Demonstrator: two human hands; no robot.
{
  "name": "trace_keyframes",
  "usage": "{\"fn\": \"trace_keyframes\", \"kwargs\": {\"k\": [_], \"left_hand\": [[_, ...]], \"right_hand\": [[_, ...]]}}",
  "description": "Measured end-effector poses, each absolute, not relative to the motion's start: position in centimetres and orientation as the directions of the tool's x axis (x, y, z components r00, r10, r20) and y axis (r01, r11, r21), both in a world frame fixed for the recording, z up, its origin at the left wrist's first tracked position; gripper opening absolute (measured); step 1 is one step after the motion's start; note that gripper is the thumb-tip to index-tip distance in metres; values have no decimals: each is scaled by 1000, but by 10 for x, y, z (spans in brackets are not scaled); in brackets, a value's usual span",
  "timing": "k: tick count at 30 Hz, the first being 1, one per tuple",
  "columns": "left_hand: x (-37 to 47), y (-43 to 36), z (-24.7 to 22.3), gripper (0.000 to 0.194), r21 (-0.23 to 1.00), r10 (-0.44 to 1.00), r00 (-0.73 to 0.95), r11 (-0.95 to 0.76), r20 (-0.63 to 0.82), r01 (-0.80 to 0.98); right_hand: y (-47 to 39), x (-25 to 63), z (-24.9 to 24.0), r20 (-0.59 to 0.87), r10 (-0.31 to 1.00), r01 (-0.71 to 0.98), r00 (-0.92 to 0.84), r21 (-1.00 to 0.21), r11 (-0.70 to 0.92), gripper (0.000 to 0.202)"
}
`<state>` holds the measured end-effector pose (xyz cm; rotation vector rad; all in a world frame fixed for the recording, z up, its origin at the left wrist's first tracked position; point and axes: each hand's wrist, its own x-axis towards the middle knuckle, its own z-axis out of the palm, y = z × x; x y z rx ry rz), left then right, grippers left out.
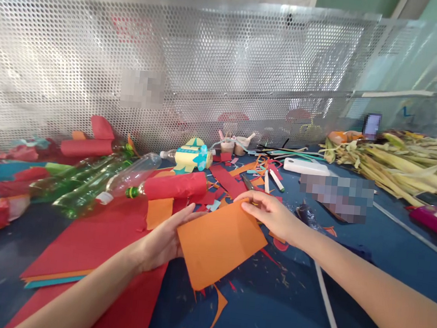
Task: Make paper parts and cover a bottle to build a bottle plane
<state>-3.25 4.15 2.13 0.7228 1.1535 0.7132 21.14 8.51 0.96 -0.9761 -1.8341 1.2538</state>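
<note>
A rectangle of orange paper [221, 246] is held tilted above the blue table between both hands. My left hand [164, 238] supports its left edge, with the thumb apart and some fingers hidden behind the sheet. My right hand [266, 209] pinches the upper edge between thumb and fingers. Just beyond the sheet lies a plastic bottle wrapped in red paper [176, 185] with a green cap. A smaller orange piece [159, 213] rests left of the sheet, on a stack of red sheets [85, 239]. Below hangs or lies a curved orange offcut [210, 321].
Green bottles [90, 186] and a clear bottle [135, 174] lie at the left. A decorated yellow bottle [190, 156], white markers [276, 180] and paper scraps are behind the hands. A white device [306, 166] and dried husks [402, 162] sit right. A perforated metal panel [219, 72] stands behind.
</note>
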Motion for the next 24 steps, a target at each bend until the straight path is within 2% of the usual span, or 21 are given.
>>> {"fn": "trace_keyframes", "kwargs": {"k": [3, 6, 11, 13, 17, 21, 24], "left_hand": [[-34, 39, 20, 49, 862, 829, 309, 504, -466, -51], [-33, 38, 21, 47, 927, 866, 358, 374, -349, 0], [-28, 39, 21, 61, 966, 916, 343, 247, -209, -71], [-27, 40, 21, 66, 967, 924, 330, 236, -192, -99], [-31, 41, 19, 67, 953, 906, 368, 274, -210, -129], [-34, 39, 18, 57, 920, 863, 433, 357, -260, -159], [-30, 36, 19, 58, 906, 806, 525, 400, -275, -139]], "right_hand": [[84, 211, 11, 137, 854, 181, -502, -949, 259, 19], [84, 210, 9, 210, 854, 114, -475, -948, 297, 25], [86, 208, 3, 192, 910, 26, -367, -976, 217, 41], [86, 207, 3, 137, 925, -4, -355, -989, 145, 45], [86, 207, 5, 40, 898, 32, -439, -998, 61, 35], [84, 207, 7, 35, 841, 15, -540, -999, 51, 29], [81, 206, 6, 34, 792, 2, -610, -999, 44, 28]]}}
